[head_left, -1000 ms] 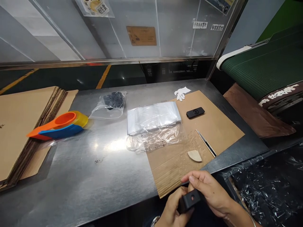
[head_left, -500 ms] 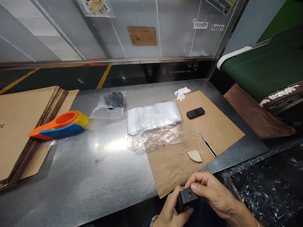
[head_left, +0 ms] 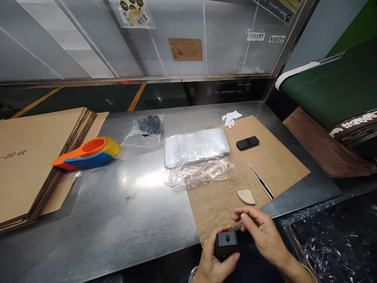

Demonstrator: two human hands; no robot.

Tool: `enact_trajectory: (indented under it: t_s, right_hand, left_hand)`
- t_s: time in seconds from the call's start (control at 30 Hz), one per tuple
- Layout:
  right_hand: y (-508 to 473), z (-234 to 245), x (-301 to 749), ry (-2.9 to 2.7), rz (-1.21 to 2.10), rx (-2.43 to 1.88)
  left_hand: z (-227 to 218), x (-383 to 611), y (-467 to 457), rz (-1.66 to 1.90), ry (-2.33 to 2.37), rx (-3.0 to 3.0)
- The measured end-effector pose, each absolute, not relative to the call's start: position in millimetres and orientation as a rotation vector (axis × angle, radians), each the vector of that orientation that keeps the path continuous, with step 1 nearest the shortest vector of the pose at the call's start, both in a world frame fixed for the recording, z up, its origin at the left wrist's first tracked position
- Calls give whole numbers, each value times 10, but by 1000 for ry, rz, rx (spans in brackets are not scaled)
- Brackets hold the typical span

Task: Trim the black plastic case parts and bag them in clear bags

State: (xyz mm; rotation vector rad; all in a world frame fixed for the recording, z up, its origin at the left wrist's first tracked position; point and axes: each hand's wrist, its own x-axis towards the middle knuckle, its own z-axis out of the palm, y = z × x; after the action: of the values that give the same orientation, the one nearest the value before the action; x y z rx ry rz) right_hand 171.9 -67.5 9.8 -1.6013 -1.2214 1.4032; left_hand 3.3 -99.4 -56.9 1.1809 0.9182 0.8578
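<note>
Both of my hands hold a small black box-shaped device at the near edge of the steel table. My left hand grips it from below and the side. My right hand rests on its right end, fingers curled over it. A round lens-like spot shows on the device's front face. Just beyond my hands lies a brown cardboard sheet with a second flat black device, a thin metal tool and a pale wedge-shaped piece on it.
A stack of clear plastic bags lies mid-table, with a bag holding dark parts behind it. An orange-and-blue tape dispenser sits beside flattened cartons at left. A white glove lies far back. A green conveyor runs at right.
The black device has been turned in my hands and shifted slightly left. The view has moved a little, so the table items sit further right.
</note>
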Motion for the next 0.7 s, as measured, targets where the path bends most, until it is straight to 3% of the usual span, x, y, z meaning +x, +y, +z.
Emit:
enact_trajectory:
  t_s: [0.1,0.2,0.37,0.47,0.6,0.7]
  right_hand:
    - [-537,-236,1844,-1733,747,-1880]
    - [-429,-621,1954,-1849,525,-2021]
    - [-412,-707,2047,-1857,576,-1990]
    - [-458,-279,1975,-1816,751,-1817]
    - [-529,378,1764,-1891,1193,-1219]
    - [-565,559,1707,-2019,1254,-1134]
  left_hand:
    - [-573,25,-1001,873,938,1218]
    - [-551,17,-993,891,934,1272]
    - [-480,11,-972,879,1010,1298]
    - [-457,25,-957,875,1063,1358]
    - [-477,45,-949,954,1100,1491]
    - [-487,32,-955,994,1113,1496]
